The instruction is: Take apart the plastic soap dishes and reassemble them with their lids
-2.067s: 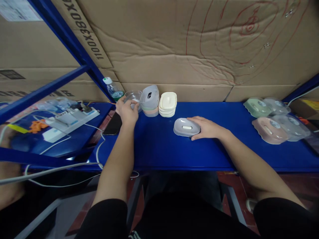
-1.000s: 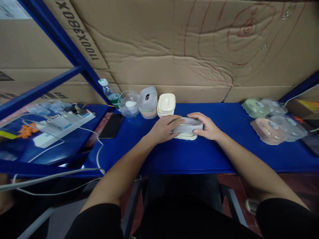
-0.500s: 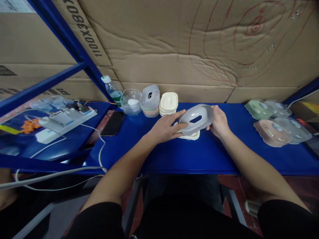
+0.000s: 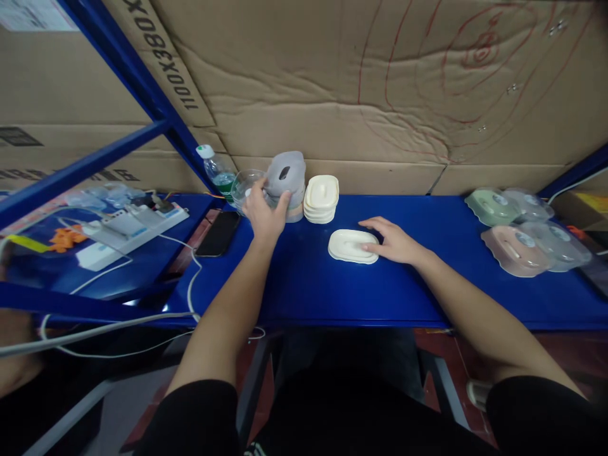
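My left hand (image 4: 264, 212) is at the back left of the blue table, thumb and fingers closed on a grey plastic cover (image 4: 292, 166) with an oval slot. This cover sits tilted on top of a stack of coloured covers (image 4: 296, 214); whether it rests fully there, I cannot tell. My right hand (image 4: 396, 242) has its fingers apart around the right end of a cream oval dish-like piece (image 4: 349, 246) with a raised middle. Its thumb lies at that piece's edge. Behind stands a stack of similar cream pieces (image 4: 322, 199).
Clear round bowls (image 4: 241, 185) stand partly behind my left hand, beside a water bottle (image 4: 217, 170). A black phone (image 4: 218, 234) lies nearby. Power strip (image 4: 133, 231) and cables occupy the left. Lidded green, pink and clear cases (image 4: 515, 250) sit at the right. Cardboard (image 4: 304, 126) walls the back.
The grey cover, held in both hands over the cream piece half a second ago, has gone left to the stack in my left hand. My right hand has lowered to the cream piece.
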{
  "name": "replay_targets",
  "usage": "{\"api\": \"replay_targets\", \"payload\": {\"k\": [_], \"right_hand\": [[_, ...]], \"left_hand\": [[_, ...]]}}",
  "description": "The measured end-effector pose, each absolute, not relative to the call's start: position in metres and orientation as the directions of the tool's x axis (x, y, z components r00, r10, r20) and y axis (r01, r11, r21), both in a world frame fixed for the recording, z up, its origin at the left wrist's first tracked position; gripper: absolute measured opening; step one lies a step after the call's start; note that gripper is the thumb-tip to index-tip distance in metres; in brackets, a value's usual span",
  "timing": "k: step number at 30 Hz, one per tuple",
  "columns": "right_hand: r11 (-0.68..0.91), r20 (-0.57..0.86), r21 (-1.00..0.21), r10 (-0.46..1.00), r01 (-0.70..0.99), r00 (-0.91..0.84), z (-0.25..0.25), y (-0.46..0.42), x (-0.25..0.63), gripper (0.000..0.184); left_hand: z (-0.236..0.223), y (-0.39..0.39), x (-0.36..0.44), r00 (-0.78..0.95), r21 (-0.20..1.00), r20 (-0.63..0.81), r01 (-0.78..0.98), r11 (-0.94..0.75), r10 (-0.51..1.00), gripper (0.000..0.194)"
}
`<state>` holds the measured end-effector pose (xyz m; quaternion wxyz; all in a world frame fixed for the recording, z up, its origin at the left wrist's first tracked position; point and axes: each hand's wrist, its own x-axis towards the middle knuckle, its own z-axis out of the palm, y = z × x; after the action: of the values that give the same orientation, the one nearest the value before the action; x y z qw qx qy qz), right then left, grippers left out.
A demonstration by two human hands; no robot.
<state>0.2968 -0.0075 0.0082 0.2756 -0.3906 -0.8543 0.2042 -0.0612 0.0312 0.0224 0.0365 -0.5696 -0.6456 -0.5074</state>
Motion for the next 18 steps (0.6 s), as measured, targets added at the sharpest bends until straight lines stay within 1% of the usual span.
{"api": "replay_targets", "payload": {"k": [2,4,8,11,14,18], "right_hand": [[0.655,0.236,-0.498,0.733,0.568,-0.638,0.007,-0.007,0.297,0.077],[0.669,0.173,-0.473,0.709,0.574,-0.684,0.006,-0.007,0.298,0.086],[0.681,0.125,-0.450,0.689,0.578,-0.714,0.004,-0.006,0.301,0.099],[0.683,0.115,-0.439,0.687,0.583,-0.718,0.003,-0.006,0.302,0.101],[0.673,0.101,-0.436,0.696,0.597,-0.711,0.002,-0.006,0.302,0.103],[0.686,0.100,-0.424,0.684,0.591,-0.723,0.002,-0.005,0.302,0.102]], "left_hand": [[0.020,0.033,-0.058,-0.344,0.624,0.573,0.771,-0.125,0.744,0.068],[0.018,0.034,-0.055,-0.321,0.618,0.560,0.776,-0.127,0.764,0.067],[0.017,0.036,-0.054,-0.326,0.630,0.572,0.763,-0.148,0.753,0.048],[0.017,0.037,-0.058,-0.319,0.620,0.613,0.761,-0.190,0.722,0.043],[0.016,0.039,-0.060,-0.283,0.600,0.646,0.762,-0.242,0.709,0.050],[0.014,0.043,-0.059,-0.299,0.623,0.627,0.747,-0.233,0.719,0.072]]}}
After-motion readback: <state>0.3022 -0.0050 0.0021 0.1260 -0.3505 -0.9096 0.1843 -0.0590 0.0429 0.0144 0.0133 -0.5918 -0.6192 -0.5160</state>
